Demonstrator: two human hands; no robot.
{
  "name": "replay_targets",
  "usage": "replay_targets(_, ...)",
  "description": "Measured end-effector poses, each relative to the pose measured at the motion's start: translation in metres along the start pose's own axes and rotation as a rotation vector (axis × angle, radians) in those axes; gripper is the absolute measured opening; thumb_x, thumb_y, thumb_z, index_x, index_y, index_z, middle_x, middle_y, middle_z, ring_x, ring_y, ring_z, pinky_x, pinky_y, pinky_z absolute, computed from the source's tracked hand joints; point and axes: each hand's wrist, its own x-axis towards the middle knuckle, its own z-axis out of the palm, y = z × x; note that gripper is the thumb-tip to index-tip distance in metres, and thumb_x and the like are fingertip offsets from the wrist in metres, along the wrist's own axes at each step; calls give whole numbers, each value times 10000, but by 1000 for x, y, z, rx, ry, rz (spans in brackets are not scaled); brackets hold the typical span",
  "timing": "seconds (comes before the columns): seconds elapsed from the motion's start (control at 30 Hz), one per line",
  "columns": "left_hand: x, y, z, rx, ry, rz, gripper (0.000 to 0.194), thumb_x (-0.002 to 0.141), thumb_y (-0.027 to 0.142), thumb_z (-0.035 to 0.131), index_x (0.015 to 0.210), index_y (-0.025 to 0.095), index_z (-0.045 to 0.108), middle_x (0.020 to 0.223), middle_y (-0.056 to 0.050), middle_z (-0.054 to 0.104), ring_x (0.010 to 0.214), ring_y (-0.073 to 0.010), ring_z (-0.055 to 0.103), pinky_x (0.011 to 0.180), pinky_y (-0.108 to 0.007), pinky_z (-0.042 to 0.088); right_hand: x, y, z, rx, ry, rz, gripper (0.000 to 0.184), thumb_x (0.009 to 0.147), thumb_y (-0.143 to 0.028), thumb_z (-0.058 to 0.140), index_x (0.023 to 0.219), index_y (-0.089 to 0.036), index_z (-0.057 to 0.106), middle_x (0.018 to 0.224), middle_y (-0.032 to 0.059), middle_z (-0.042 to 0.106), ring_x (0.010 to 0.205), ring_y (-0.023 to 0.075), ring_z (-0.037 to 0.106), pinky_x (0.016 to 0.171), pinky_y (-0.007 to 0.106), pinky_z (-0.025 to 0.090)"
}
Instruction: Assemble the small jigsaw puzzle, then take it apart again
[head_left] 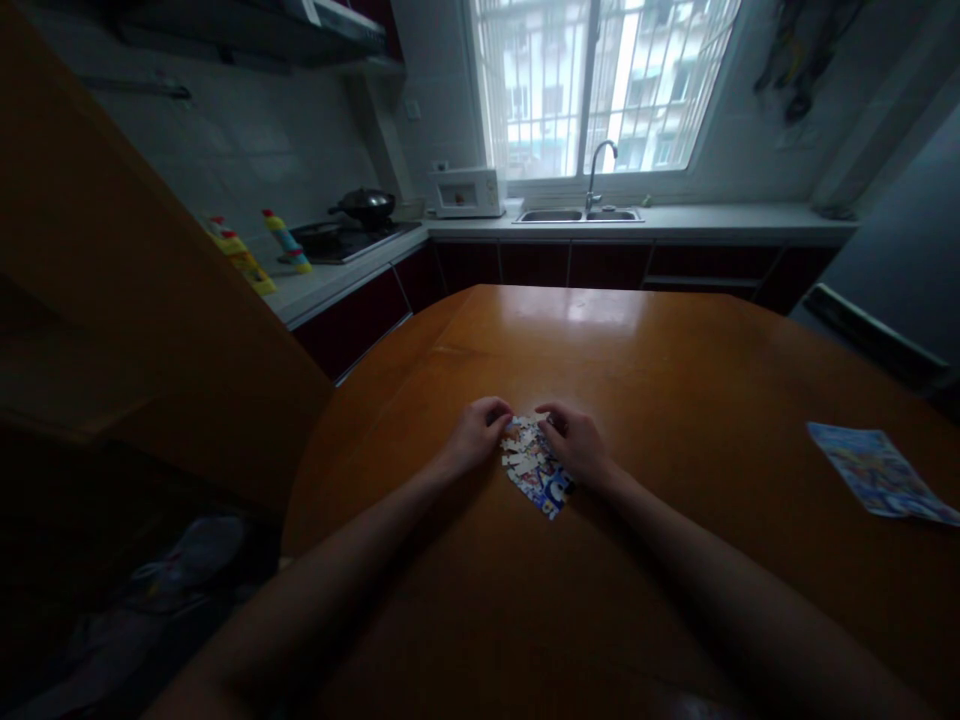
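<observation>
A small heap of jigsaw puzzle pieces [529, 462] lies on the wooden table in front of me. Several are joined into a blue and white printed section that comes to a point toward me; others are loose on top, some with their pale backs up. My left hand [478, 434] is at the heap's upper left edge, its fingers curled and thumb and forefinger pinched on a puzzle piece. From the right, my right hand [577, 442] reaches over the heap, thumb and forefinger bent around a pale puzzle piece. The fingers partly hide both pieces.
On the brown table [675, 400], a colourful printed sheet [877, 470] lies at the right. Beyond stand a counter with a sink [577, 215], a white microwave [468, 192], a stove with a lidded wok [367, 205], and yellow bottles [244, 255]. A wooden panel [172, 270] rises at left.
</observation>
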Motion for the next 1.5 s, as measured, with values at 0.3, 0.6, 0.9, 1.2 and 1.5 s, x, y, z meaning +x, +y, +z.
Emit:
replay_targets(0.3, -14, 12, 5, 147, -209, 159, 139, 837, 276, 723, 941, 204, 780, 864, -56, 633, 805, -187, 580, 743, -278, 447, 1, -3, -2, -123, -12, -101, 316, 890, -65, 485, 1086, -173, 709, 999, 103, 731, 933, 220, 650, 873, 354, 485)
replay_targets(0.6, -9, 11, 5, 6, -143, 125, 197, 813, 186, 707, 1000, 142, 750, 863, -56, 694, 765, -161, 631, 685, -238, 474, -3, -6, -1, -129, -121, -193, 286, 866, -149, 652, 1140, -220, 691, 985, 64, 729, 900, 208, 644, 824, 319, 483)
replay_targets(0.9, -7, 9, 4, -57, -57, 19, 123, 843, 199, 663, 882, 127, 753, 830, -80, 751, 757, -190, 694, 712, -285, 533, -1, -12, -2, -66, -3, -182, 134, 919, -221, 593, 820, -201, 680, 796, 40, 690, 730, 175, 609, 715, 291, 451)
replay_targets(1.2, -4, 6, -21, 51, -144, -6, 141, 846, 159, 641, 900, 148, 771, 913, -97, 737, 844, -207, 673, 801, -319, 511, -4, -13, -4, -187, -130, -209, 247, 907, -114, 581, 1103, -201, 704, 1071, 87, 687, 936, 205, 634, 857, 328, 480)
replay_targets(1.5, -18, 18, -22, 103, -449, 0, 143, 775, 138, 710, 917, 157, 718, 753, 8, 630, 656, -120, 562, 607, -200, 400, -7, -21, -1, -411, -342, -271, 53, 893, -163, 690, 934, -195, 680, 987, 61, 630, 966, 210, 570, 864, 316, 436)
